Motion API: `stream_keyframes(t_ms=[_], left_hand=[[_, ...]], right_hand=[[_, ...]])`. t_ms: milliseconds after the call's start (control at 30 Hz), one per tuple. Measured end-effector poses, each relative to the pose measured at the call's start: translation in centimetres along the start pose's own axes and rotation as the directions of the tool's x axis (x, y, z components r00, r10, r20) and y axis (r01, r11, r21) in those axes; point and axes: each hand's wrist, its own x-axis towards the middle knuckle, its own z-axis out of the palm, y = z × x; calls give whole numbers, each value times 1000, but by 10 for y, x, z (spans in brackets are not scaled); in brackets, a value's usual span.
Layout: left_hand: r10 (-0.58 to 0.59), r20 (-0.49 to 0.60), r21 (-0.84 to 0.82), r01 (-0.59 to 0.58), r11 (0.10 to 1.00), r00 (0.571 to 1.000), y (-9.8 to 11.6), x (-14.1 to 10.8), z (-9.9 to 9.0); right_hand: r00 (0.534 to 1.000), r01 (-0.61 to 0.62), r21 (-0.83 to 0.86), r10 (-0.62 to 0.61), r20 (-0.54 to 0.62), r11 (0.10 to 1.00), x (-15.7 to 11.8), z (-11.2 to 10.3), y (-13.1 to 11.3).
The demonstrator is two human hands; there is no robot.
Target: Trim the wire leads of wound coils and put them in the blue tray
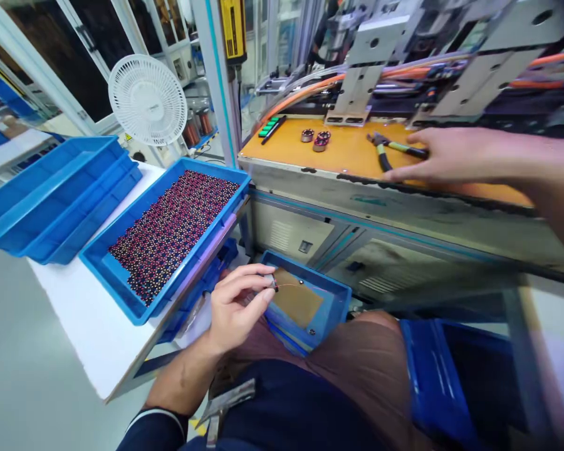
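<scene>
My left hand [242, 304] is closed in a pinch around a small round wire-wound coil core [273, 283], held above a blue tray near my lap. A thin copper-coloured wire runs from it to the right. My right hand [432, 156] reaches over the orange work surface [348, 150], thumb and fingers spread about the handles of the pliers [395, 149]. These lie with handles apart, and the thumb is at the end of the lower one. Left of the pliers are several small wound cores [320, 141], with a green block [269, 126] and a black pen-like stick [273, 130] farther left.
On the white table [70, 313] at left, a blue bin [122, 300] holds many small wound cores beside stacked blue bins [51, 194]. A blue tray [338, 297] with cardboard sits low before me. Machine fixtures [357, 81] and orange hoses border the work surface; a white fan [148, 100] stands behind.
</scene>
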Motion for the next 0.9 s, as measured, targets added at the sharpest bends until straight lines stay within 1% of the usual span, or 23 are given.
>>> stream_keyframes(t_ms=[100,133,200,267,333,367,400,433,467,500,533,567,600,667,733,767,800,833,900], left_hand=[[-4,5,-50,4,999,1000,-1,1,4],[-4,12,-63,5,998,1000,-1,2,6],[-5,33,-79,8,997,999,-1,3,10],[-8,55,-88,13,996,998,1,4,13],[-5,71,-85,11,996,997,4,4,15],[0,74,-75,5,997,997,5,4,14],[8,73,-60,-3,998,997,6,4,14],[16,72,-43,-13,999,997,7,4,13],[25,72,-27,-23,999,997,8,3,12],[33,74,-15,-32,999,997,8,3,11],[38,80,-7,-38,999,996,8,2,11],[42,88,-4,-42,999,995,7,2,10],[44,98,-5,-44,999,994,7,2,10],[44,117,-13,-42,999,992,6,2,12],[43,133,-27,-40,999,990,5,3,15],[44,141,-34,-40,999,989,4,3,16],[46,152,-38,-40,998,987,4,4,18],[49,161,-42,-43,998,986,4,4,20],[57,179,-43,-50,998,982,4,5,23]], right_hand=[[999,27,-160,-20,44,987,-15,-1,22],[998,55,-169,-49,41,984,-22,0,26],[993,118,-180,-118,9,977,-39,3,29],[981,181,-200,-190,-25,963,-59,7,27],[956,264,-200,-284,-75,943,-87,15,20],[937,313,-179,-334,-103,933,-105,23,16],[915,361,-132,-378,-143,923,-125,33,10],[911,377,-45,-379,-164,925,-147,45,4],[926,362,68,-350,-145,930,-170,60,-2],[941,336,195,-321,-103,921,-194,75,-7],[955,285,322,-298,-12,903,-216,91,-12],[958,226,448,-280,57,865,-237,105,-17],[953,150,560,-269,137,815,-257,117,-22],[930,-30,753,-259,262,657,-286,133,-33],[906,-156,854,-272,324,496,-305,136,-42],[899,-186,881,-286,331,434,-310,134,-47],[895,-190,900,-308,323,392,-314,131,-50],[892,-174,914,-334,304,367,-316,127,-52],[888,-114,925,-381,258,362,-317,121,-54]])
